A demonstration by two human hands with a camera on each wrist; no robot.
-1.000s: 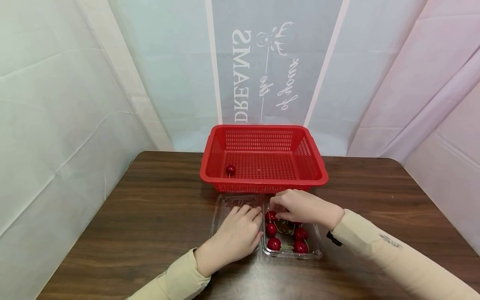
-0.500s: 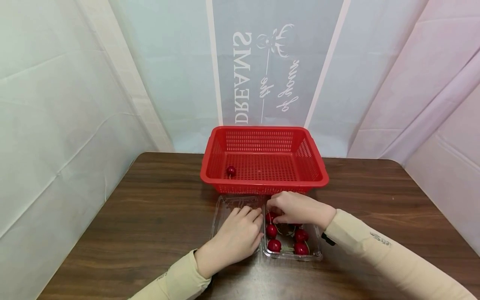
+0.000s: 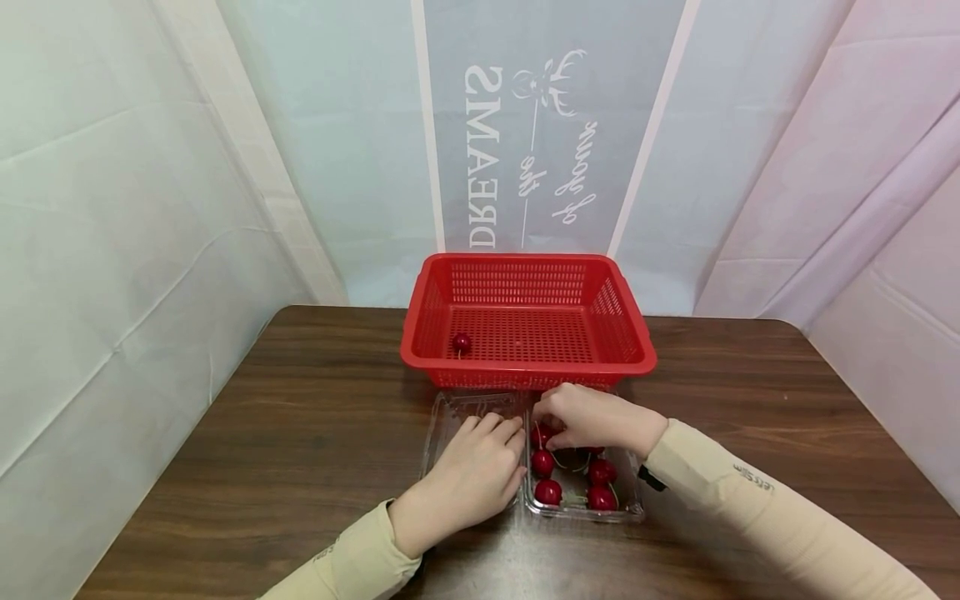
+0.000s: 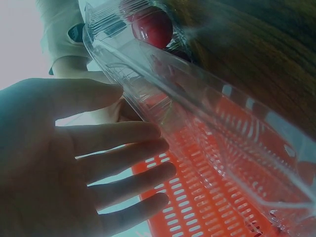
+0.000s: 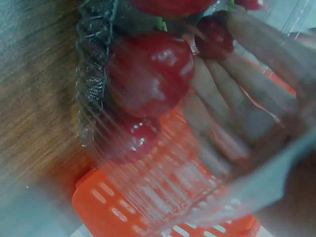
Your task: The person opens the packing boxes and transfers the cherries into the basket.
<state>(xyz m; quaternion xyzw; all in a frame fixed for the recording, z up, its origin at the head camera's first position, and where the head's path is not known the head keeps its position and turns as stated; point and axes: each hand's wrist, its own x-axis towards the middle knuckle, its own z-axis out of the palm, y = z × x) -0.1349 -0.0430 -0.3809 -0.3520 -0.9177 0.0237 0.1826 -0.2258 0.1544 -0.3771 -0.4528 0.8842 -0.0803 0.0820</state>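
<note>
A clear plastic clamshell box lies opened flat on the table, with several red cherries along the sides of its right half. My right hand reaches into the far end of that half. Its fingers and thumb pinch a dark red cherry, partly covered by the fingers in the head view. My left hand rests on the box's lid to the left, beside the hinge. Its fingers are straight and fairly spread in the left wrist view, holding nothing.
Right behind the box stands a red perforated plastic basket. A single cherry with a stem lies at its left side. The dark wood table runs back to a hanging printed cloth, with white cloth on both sides.
My right hand has shifted slightly left and toward me inside the box, its fingers closing in around the far-left cherry. My left hand has stayed in place.
</note>
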